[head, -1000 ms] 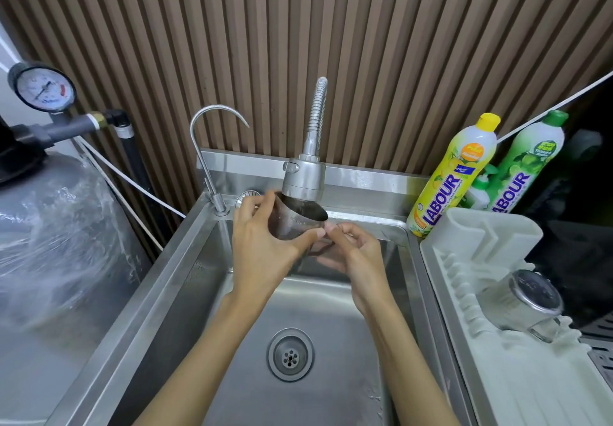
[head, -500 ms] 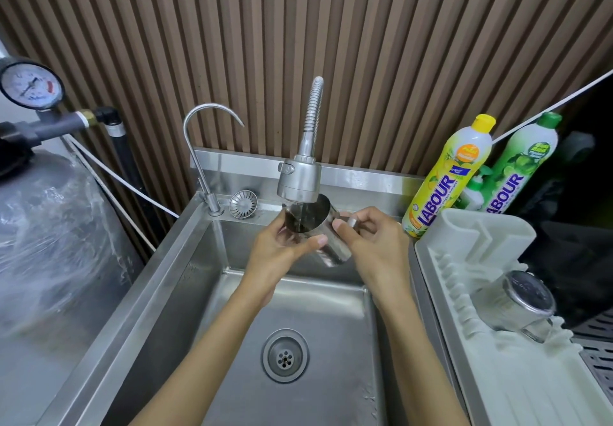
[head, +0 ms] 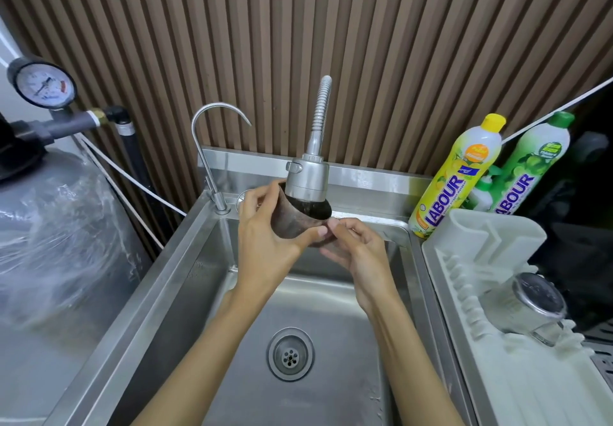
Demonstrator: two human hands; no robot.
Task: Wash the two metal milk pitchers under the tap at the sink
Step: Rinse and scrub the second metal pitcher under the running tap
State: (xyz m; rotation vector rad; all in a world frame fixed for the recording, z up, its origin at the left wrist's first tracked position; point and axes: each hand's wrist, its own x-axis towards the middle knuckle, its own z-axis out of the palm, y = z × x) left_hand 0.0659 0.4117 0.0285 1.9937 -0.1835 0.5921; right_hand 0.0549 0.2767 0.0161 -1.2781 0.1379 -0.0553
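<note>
Silver pitcher (head: 292,223), yellow bottle (head: 454,177) — green bottle (head: 530,167), white rack (head: 491,236)

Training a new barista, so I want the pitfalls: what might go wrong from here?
The pitcher sits tilted close under the spray head, so water may splash past the sink rim. The left hand grips its wall while the right hand only cups its base; wet metal might slip and drop.

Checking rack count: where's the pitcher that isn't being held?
Head view, right side: that pitcher lies on its side in the white dish rack, right of the sink, below the green soap bottle.
</note>
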